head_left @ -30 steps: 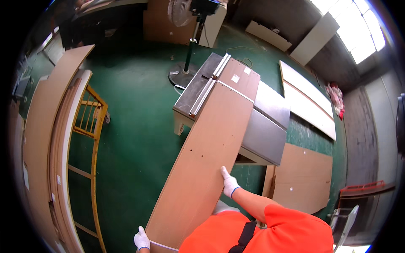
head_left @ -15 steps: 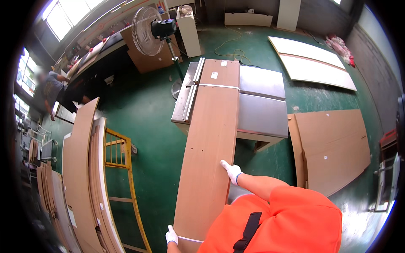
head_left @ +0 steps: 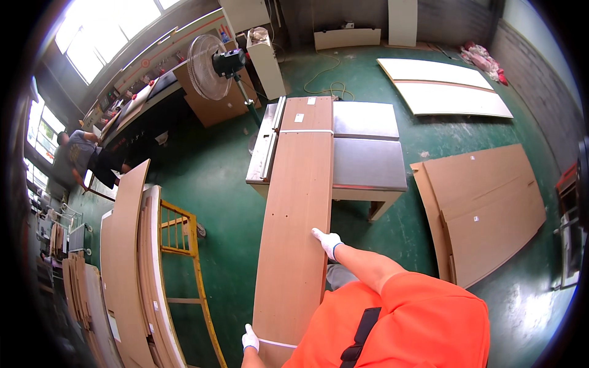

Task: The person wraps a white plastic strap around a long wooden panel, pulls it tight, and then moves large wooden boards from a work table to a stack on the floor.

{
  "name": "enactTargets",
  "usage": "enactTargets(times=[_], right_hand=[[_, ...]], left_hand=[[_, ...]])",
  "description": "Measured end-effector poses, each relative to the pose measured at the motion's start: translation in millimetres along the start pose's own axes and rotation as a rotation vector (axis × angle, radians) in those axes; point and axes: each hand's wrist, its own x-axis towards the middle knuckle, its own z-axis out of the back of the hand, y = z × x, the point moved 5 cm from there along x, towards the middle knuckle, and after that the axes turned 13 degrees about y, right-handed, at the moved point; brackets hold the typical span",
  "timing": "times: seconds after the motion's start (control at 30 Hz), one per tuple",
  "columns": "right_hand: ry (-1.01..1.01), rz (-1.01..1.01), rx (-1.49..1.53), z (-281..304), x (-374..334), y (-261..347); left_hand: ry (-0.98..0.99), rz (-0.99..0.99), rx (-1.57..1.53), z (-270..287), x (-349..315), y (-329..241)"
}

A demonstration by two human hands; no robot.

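Observation:
A long stack of wood-brown boards (head_left: pixel 299 184), bound with white straps, stretches away from my body, its far end resting on a metal-topped work table (head_left: pixel 369 164). My left hand (head_left: pixel 250 338), in a white glove, grips the near left edge beside the near strap (head_left: pixel 276 343). Farther up, on the right edge, is my gloved right hand (head_left: pixel 327 241), thumb on the top face and fingers wrapped over the side; its fingertips are partly hidden. White labels (head_left: pixel 299 118) and a second strap (head_left: pixel 305 131) show at the far end.
Left of me stands a yellow-framed cart (head_left: pixel 195 245) beside upright boards (head_left: pixel 126 245). A pedestal fan (head_left: pixel 211 67) is behind the table. Cardboard sheets (head_left: pixel 491 208) and white panels (head_left: pixel 451 92) lie on the right. Another person (head_left: pixel 89 156) bends at the far left.
The whole view has shifted slightly, with the table and boards a little farther left. Both hands keep the same hold, and the stack stays in about the same place on the table.

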Motion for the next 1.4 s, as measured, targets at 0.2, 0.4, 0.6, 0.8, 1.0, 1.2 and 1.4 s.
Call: enactTargets(times=[0.2, 0.4, 0.6, 0.8, 1.0, 1.2, 1.4], right_hand=[[-0.027, 0.028, 0.019, 2.3, 2.8, -5.0], [-0.049, 0.023, 0.0, -5.7, -32.0, -14.9], [-0.048, 0.083, 0.13, 33.3, -64.1, -26.8], [-0.039, 0.239, 0.34, 115.8, -91.8, -24.6], [-0.049, 0.206, 0.369, 181.3, -165.5, -93.1], [-0.179, 0.127, 0.541, 338.9, -109.8, -132.6], [-0.071, 0.043, 0.827, 381.5, -189.0, -53.9]], left_hand=[[-0.014, -0.01, 0.021, 0.2, -1.4, -1.3], [-0.081, -0.011, 0.014, 9.0, -6.4, 25.1], [-0.112, -0.095, 0.096, 1.6, -34.6, 6.3], [-0.162, -0.191, 0.204, -30.4, -52.3, -40.4], [-0.205, -0.25, 0.318, -91.3, -116.7, -127.2], [-0.141, -0.414, 0.513, -171.1, -198.5, -272.3], [0.002, -0.636, 0.579, -183.8, -238.4, -343.6]])
